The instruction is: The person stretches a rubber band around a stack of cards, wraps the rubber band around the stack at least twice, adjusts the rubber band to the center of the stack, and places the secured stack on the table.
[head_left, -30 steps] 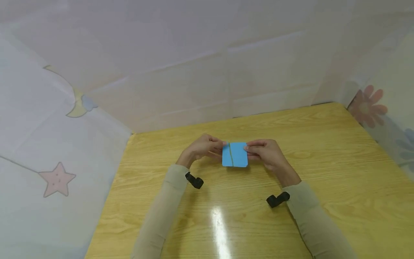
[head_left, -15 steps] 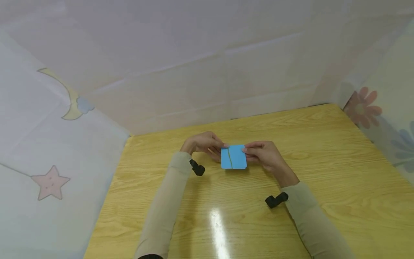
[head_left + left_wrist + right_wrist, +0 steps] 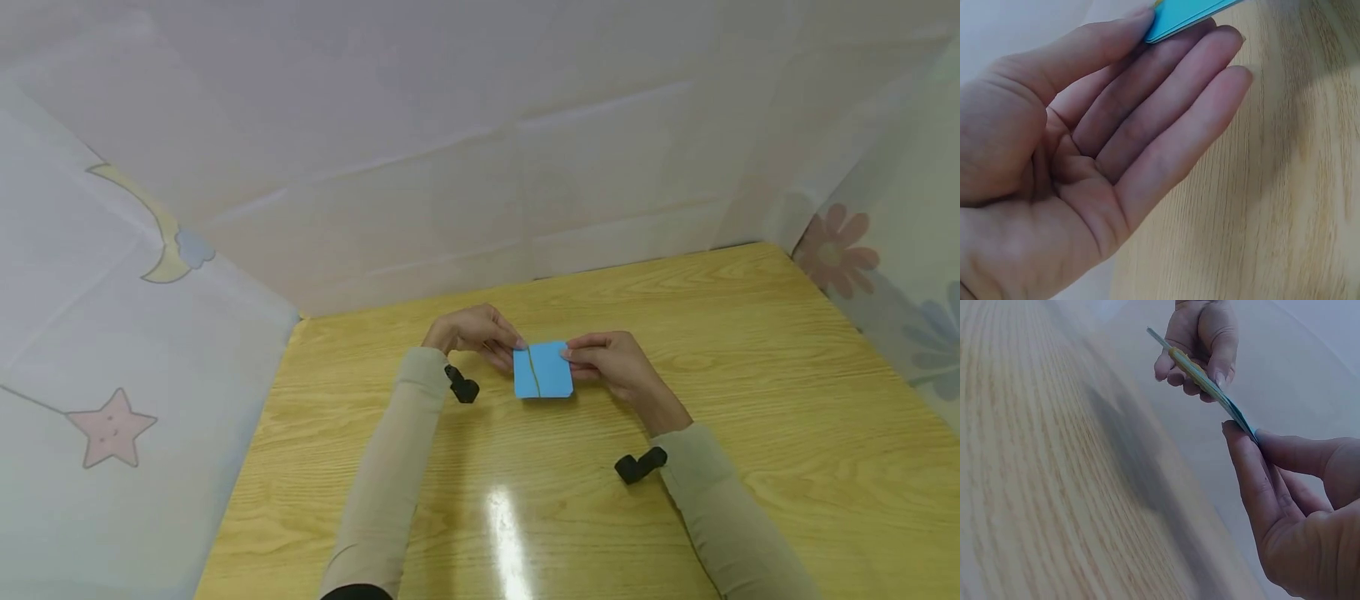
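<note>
A small stack of square light-blue paper cards (image 3: pixel 555 375) is held up between both hands, over the table. A thin yellow-brown rubber band (image 3: pixel 534 375) runs across it, nearer its left edge. My left hand (image 3: pixel 476 329) pinches the upper left corner, thumb on top; in the left wrist view the other fingers extend beneath the cards (image 3: pixel 1188 14). My right hand (image 3: pixel 613 362) pinches the upper right corner between thumb and fingers. Seen edge-on in the right wrist view, the stack (image 3: pixel 1233 407) is thin, and its layers part slightly near the right fingertips.
The wooden table (image 3: pixel 540 467) lies under both arms, with a bright glare streak near the front. Pale cloth walls (image 3: pixel 420 208) close in its back and sides, printed with a moon, a star (image 3: pixel 112 427) and flowers. Black wrist mounts (image 3: pixel 641 465) sit at both cuffs.
The left wrist has risen and shifted slightly right, its forearm turning more upright. The card stack sits a little lower in view. Both hands keep their hold on it.
</note>
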### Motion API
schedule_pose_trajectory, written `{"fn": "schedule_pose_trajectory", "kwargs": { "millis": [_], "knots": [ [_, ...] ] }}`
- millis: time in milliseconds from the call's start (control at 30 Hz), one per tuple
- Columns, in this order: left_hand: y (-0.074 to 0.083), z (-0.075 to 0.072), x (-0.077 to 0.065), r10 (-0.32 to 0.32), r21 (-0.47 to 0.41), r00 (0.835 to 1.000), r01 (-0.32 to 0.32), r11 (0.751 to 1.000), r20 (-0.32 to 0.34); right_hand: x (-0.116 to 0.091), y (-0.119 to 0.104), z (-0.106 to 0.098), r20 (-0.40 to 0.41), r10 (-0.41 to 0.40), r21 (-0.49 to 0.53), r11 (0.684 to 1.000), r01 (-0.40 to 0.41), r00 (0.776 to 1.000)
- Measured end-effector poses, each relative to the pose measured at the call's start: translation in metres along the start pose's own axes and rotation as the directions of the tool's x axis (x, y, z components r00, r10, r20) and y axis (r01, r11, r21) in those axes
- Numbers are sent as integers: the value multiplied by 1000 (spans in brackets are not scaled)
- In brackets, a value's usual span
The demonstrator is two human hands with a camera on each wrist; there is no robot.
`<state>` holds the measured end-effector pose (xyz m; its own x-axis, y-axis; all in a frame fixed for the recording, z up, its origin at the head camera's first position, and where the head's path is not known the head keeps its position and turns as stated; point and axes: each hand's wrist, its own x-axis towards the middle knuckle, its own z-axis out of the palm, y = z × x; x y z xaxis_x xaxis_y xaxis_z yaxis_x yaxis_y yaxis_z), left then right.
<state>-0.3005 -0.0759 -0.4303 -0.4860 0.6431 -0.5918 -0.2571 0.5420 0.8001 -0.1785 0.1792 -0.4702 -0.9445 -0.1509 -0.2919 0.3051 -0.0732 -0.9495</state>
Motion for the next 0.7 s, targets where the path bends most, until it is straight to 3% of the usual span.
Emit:
{"fn": "schedule_pose_trajectory", "kwargs": {
  "millis": [233,700],
  "knots": [
    [-4,2,3,6,35,1000,-6,999,1,1,3,1,14,-3,-7,1000,3,1000],
    [-7,11,9,62,53,996,-59,997,-71,-1,4,1,9,-22,-37,999,23,1000]
  ]
}}
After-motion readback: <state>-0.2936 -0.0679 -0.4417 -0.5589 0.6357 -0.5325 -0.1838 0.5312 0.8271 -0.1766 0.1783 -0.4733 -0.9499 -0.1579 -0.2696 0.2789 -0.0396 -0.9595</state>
